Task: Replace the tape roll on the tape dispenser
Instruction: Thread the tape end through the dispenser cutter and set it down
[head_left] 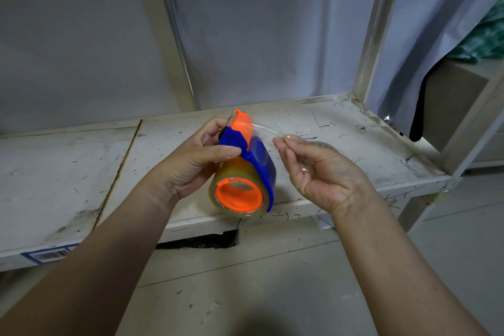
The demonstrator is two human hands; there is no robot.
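Note:
A blue and orange tape dispenser (259,155) is held in the air above the front edge of a white shelf (81,177). A clear tape roll (240,172) sits on its orange hub. My left hand (196,161) grips the dispenser from the left, thumb on the blue body. My right hand (319,169) is to the right, fingertips pinched on the loose end of the clear tape (268,129), which stretches from the orange top flap.
The shelf is scuffed and marked, with upright posts (373,30) at the back. A grey sheet hangs behind. A cardboard box (452,101) stands at the right. A barcode label (50,255) is on the shelf's front edge. Below lies a tiled floor.

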